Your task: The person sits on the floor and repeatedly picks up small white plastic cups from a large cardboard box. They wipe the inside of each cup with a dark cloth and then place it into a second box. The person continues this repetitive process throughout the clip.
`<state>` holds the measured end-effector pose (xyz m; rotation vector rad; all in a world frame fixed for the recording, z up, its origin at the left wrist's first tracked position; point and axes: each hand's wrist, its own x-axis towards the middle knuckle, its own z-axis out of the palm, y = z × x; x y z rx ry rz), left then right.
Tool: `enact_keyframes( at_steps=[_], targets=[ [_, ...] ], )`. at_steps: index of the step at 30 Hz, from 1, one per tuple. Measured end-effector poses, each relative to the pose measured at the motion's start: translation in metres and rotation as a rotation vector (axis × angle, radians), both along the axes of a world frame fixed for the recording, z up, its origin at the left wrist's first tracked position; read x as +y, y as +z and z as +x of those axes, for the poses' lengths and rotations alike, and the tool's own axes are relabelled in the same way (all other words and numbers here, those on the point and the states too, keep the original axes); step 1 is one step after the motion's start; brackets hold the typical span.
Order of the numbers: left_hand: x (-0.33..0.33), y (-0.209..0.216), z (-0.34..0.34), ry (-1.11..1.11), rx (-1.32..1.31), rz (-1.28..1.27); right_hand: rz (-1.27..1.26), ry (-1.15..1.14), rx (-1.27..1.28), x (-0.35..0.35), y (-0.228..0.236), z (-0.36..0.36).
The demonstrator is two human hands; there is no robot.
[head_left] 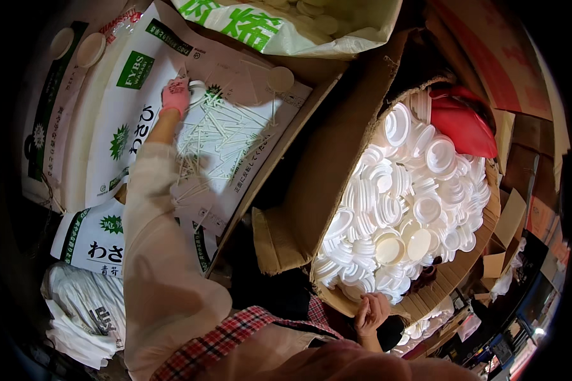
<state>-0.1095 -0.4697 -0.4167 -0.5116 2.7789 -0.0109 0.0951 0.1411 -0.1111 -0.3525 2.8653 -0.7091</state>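
Currently left hand [175, 95], upper left, pinches a white cap [197, 93] above loose sticks [219, 136]; a sweep could scatter them; right hand [371, 314], lower centre, grips box [337, 159] edge; box may tip, spilling lids [413, 197].

A small white round lid [198, 93] is gripped at the far edge of flattened printed cardboard [248, 101], beside scattered thin white sticks [219, 136]. White round lids [406, 203] are heaped in an open carton.
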Motion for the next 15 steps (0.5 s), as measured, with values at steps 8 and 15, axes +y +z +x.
enact_keyframes(
  at_steps=[8, 15],
  targets=[
    [0.158, -0.022, -0.105, -0.263, 0.245, 0.386, -0.014, -0.004, -0.007, 0.001, 0.001, 0.003],
    [0.193, 0.014, -0.073, -0.125, 0.423, 0.611, -0.036, -0.02, 0.032, 0.001, -0.003, 0.002]
  ],
)
